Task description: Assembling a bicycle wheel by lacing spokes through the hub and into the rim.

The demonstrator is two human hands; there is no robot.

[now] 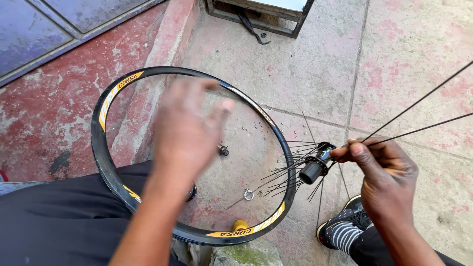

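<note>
1. Head view: the right hand [382, 172] pinches the black metal wheel hub [315, 165] by its flange end, thumb and fingertips closed on it. It holds the hub off the ground, probably so the loose spokes hang free rather than jamming against the floor.
2. Thin black steel spokes [288, 172] fan out from the hub. Most point left, across the rim edge. Two long ones run up and right past the hand, out of frame.
3. The left hand [185, 130] is motion-blurred, fingers spread and open, gripping nothing. It hovers over the middle of the rim opening, above the small parts on the ground.
4. The black bicycle rim with orange-yellow decals [106, 162] lies tilted, its near-left arc resting on the person's dark-trousered thigh [59, 216] and its far side toward the step. Propped like that, it sits within reach of both hands, just beside the hub.
5. Inside the rim opening, on the bare concrete: a small dark nut or bolt [223, 150] and a silver ring-shaped washer [249, 195]. They lie loose, apart from each other.
6. A small yellow object [240, 225] shows just under the near rim edge; I cannot tell what it is.
7. The person's foot, in a dark shoe with striped sock [345, 229], sits below the hub, on the worn pink-grey concrete floor [404, 59].
8. A dark metal frame [261, 22] stands at the top edge, well apart from the work.
</note>
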